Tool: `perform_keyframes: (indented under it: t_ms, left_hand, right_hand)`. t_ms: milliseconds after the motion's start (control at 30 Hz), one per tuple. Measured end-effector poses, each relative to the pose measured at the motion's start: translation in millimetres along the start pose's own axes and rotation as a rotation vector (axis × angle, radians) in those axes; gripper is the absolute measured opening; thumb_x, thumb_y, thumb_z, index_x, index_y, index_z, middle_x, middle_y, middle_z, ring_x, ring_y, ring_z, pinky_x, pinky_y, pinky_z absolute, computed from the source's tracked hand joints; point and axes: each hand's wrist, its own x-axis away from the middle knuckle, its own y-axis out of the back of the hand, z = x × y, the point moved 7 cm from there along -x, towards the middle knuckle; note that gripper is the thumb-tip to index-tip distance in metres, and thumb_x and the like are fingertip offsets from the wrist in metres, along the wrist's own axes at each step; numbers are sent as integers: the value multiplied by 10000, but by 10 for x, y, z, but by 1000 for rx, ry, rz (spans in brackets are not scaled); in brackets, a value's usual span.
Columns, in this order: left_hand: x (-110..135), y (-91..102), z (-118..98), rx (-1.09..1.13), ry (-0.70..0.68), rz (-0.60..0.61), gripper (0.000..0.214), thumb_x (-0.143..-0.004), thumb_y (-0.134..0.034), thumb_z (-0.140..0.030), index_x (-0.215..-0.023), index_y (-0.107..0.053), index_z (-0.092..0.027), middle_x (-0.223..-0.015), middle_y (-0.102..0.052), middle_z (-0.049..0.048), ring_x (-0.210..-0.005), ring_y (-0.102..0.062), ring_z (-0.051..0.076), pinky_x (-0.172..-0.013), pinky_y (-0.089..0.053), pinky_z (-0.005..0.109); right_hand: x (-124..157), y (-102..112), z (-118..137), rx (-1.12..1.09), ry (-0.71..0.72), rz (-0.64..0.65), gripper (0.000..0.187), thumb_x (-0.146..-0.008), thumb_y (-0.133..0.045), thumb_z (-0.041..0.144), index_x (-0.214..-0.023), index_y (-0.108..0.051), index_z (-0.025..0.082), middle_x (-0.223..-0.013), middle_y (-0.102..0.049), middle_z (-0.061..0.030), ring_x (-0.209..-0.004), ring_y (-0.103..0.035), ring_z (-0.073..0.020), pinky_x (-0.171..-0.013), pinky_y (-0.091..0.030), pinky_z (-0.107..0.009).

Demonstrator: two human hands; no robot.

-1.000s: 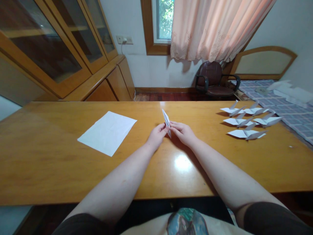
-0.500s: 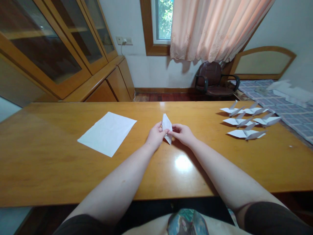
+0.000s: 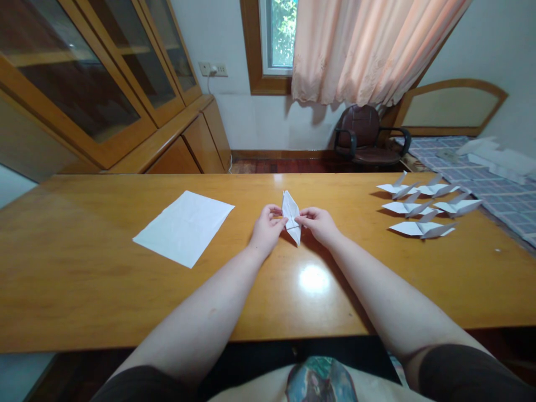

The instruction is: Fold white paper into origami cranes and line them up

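Note:
A folded white paper [image 3: 291, 211], long and pointed at both ends, is held above the middle of the table. My left hand [image 3: 267, 228] pinches its left side between thumb and fingers. On the opposite side my right hand [image 3: 319, 224] grips the paper's edge in the same way. A crease runs across the paper between my thumbs. To the left of my hands a flat white sheet of paper [image 3: 184, 228] lies on the table, apart from them. Several folded paper cranes [image 3: 422, 229] stand in rows at the right.
The wooden table [image 3: 104, 301] spans the view, its near edge in front of my body. Behind it stand a glass-door cabinet [image 3: 163, 128] at the left and a dark armchair [image 3: 363, 134]. A bed [image 3: 481, 167] with a checked cover lies past the right end.
The folded paper has shifted slightly right and turned, so its wider face and a cross crease show. My hands have moved a little apart, with the thumbs now on opposite edges.

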Motion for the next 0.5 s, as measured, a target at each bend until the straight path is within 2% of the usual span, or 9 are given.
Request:
perform_keyframes:
  t_ms: [200,300,400,500]
  left_hand:
    - [7,-15,-48,-3,-12,7,255,-734,-657,-156,-928,-495,-184,-908,-587,-9,-685,-647,95,-638,-537,232]
    - [7,-45,-18,-22,-10,66,264,-725,-680,-176,-931,-515,-183,-867,-611,-14,-646,-632,87,-612,-519,216]
    - [15,-96,42,-16,35,137,270,-719,-698,-203,-944,-550,-176,-857,-659,9,-682,-651,116,-605,-515,221]
    - [12,-103,86,13,66,136,278,-715,-701,-220,-970,-601,-171,-906,-692,39,-765,-671,152,-649,-534,255]
  right_hand:
    - [14,-20,17,-34,-13,-7,304,-547,-783,359,-727,-638,162,-615,-650,3,-549,-550,-117,-574,-419,-263]
    - [20,-17,29,-24,-9,-23,301,-551,-781,362,-721,-633,162,-600,-636,10,-540,-534,-111,-573,-415,-263]
    - [21,-7,29,-14,-11,-33,302,-549,-784,363,-719,-637,161,-607,-638,6,-548,-537,-115,-577,-422,-265]
    - [24,2,19,-23,-18,-34,302,-555,-781,372,-728,-648,163,-634,-648,-2,-558,-549,-120,-577,-439,-269]
